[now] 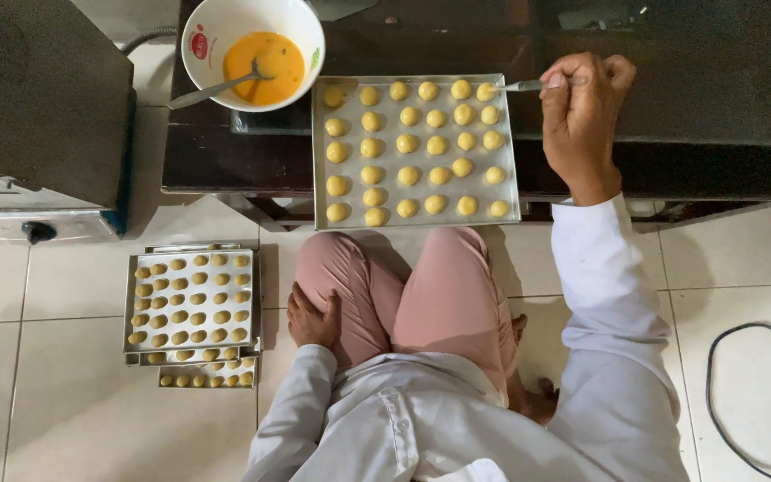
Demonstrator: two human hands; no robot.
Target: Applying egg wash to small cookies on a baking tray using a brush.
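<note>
On the low dark table (225,170) sits a metal tray (414,214) of small yellow dough balls (410,143) in rows. Over the tray's far right corner the right hand (584,112) is closed around a thin brush (524,86), whose tip touches a ball there. Left of the tray stands a white bowl (203,67) of beaten egg with a spoon (216,87) in it. Down on the pink-trousered knee the left hand (312,319) rests open and flat, holding nothing. Beside it, on the tiled floor (64,419), lies a stack of filled trays (191,299).
</note>
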